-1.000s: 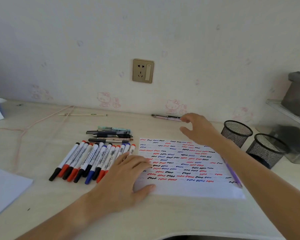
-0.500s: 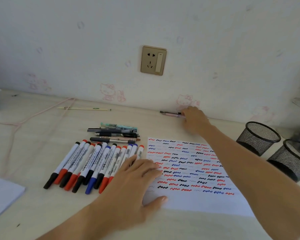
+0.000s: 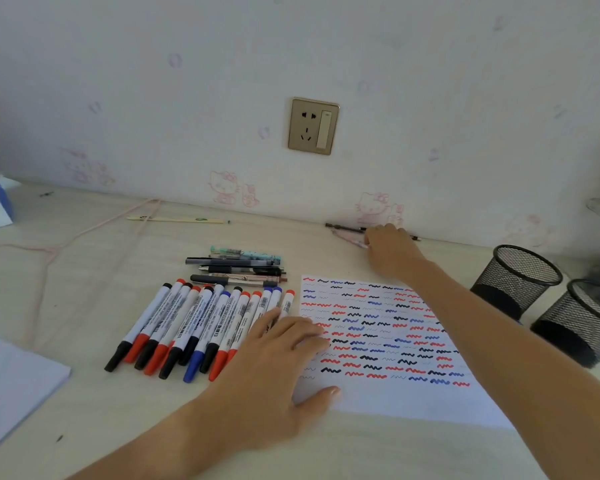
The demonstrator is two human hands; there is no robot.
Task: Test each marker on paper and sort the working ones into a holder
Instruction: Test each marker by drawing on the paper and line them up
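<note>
We can read "WHITEBOARD" printed along the white barrels of the whiteboard markers (image 3: 201,323), with barcodes near their upper ends. The smaller print beside it is too fine to make out, and nothing else here carries readable text.

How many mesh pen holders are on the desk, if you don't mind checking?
2, both at the desk's right edge: far mesh holder beside the paper, near mesh holder just in front of it, partly cropped.
</note>
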